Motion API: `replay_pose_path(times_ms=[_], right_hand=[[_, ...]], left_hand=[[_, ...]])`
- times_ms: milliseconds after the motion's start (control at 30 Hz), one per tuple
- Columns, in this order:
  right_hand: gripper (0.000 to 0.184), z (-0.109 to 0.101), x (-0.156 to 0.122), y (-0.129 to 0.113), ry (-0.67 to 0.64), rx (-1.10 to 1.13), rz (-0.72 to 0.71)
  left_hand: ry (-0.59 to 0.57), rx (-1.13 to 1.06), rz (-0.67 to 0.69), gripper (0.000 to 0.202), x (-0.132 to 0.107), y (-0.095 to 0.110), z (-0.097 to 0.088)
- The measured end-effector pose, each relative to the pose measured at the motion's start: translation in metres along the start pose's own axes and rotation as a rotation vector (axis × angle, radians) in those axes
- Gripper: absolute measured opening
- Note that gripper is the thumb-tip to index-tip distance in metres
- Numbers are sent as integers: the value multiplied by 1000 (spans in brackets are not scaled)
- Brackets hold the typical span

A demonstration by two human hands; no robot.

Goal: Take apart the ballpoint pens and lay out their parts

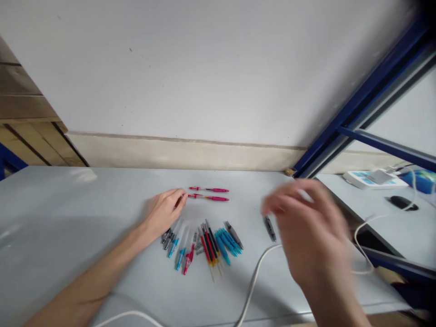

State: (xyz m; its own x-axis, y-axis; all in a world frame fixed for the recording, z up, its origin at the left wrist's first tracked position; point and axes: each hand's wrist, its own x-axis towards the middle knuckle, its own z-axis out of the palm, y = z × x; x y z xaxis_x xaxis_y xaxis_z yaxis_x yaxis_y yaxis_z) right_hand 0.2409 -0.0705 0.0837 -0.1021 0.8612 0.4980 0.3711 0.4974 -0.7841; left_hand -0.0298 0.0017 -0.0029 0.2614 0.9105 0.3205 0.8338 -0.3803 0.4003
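Note:
My left hand (165,211) rests on the grey table (68,218), fingertips touching the left end of the nearer of two pink pens (208,197) that lie side by side. Just below it lies a heap of several pen parts (204,245): clear barrels, blue, red, black and grey pieces. My right hand (306,227) hovers blurred above the table to the right, fingers apart and holding nothing. A single dark grey pen piece (270,228) lies on the table just left of that hand.
A white cable (254,277) runs across the table's front. A blue metal frame (357,109) rises at the right. Behind it, another surface holds a white device (369,178), a black mouse (402,202) and cables. Wooden boards (23,113) stand at the left wall.

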Motion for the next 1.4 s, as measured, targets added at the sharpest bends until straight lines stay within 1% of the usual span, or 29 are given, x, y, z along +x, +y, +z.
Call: replay_pose_path(times_ms=[33, 67, 100, 133, 200, 233, 267, 333, 400, 467, 567, 667, 800, 933, 1033, 1067, 1133, 1233, 1333, 1367, 1400], right_hand=[[13, 6, 12, 11, -26, -6, -15], [8, 13, 24, 25, -194, -43, 6], [10, 20, 37, 41, -310, -115, 16], [13, 28, 47, 58, -365, -203, 9], [12, 40, 60, 89, -436, -386, -42], [13, 45, 63, 101, -469, -458, -82], [15, 49, 62, 110, -488, -516, -125], [12, 54, 57, 118, -492, -619, -197], [7, 57, 50, 117, -467, -674, -226], [10, 57, 45, 113, -437, -671, -226], [15, 58, 41, 104, -395, -589, -206], [20, 60, 34, 94, -344, -505, -155], [20, 64, 26, 84, -335, -351, -151], [21, 65, 22, 81, -331, -176, -216], [23, 65, 20, 82, -272, -188, -243], [21, 64, 20, 82, -258, -205, -240], [9, 64, 19, 83, -261, -235, -233], [15, 64, 20, 86, -310, -253, -228], [25, 65, 21, 90, -286, -218, -205], [22, 65, 22, 90, -269, -200, -207], [14, 65, 22, 90, -256, -188, -217]], left_hand=[[18, -33, 35, 30, 1, 0, 0], [33, -65, 72, 29, 2, -1, 0], [43, -93, 106, 28, 3, -1, 0], [48, -115, 134, 27, 4, -1, 0], [58, -135, 167, 27, 5, -2, 1], [60, -138, 176, 27, 5, -3, 1], [58, -138, 183, 27, 6, -4, 2], [49, -136, 198, 27, 5, -4, 3], [50, -132, 215, 27, 5, -4, 4], [67, -116, 233, 27, 3, -2, 5], [80, -46, 284, 30, 1, 1, 5], [78, 19, 351, 31, -2, 4, 2], [80, 30, 385, 20, -5, 9, -1], [85, 27, 369, 21, -7, 13, 1], [73, -25, 296, 23, -9, 14, 5], [66, -45, 268, 23, -9, 14, 6], [57, -69, 229, 21, -10, 14, 8], [53, -70, 213, 19, -10, 13, 9], [39, -55, 216, 21, -10, 12, 9], [34, -48, 217, 21, -9, 11, 9], [27, -43, 217, 22, -9, 11, 9]])
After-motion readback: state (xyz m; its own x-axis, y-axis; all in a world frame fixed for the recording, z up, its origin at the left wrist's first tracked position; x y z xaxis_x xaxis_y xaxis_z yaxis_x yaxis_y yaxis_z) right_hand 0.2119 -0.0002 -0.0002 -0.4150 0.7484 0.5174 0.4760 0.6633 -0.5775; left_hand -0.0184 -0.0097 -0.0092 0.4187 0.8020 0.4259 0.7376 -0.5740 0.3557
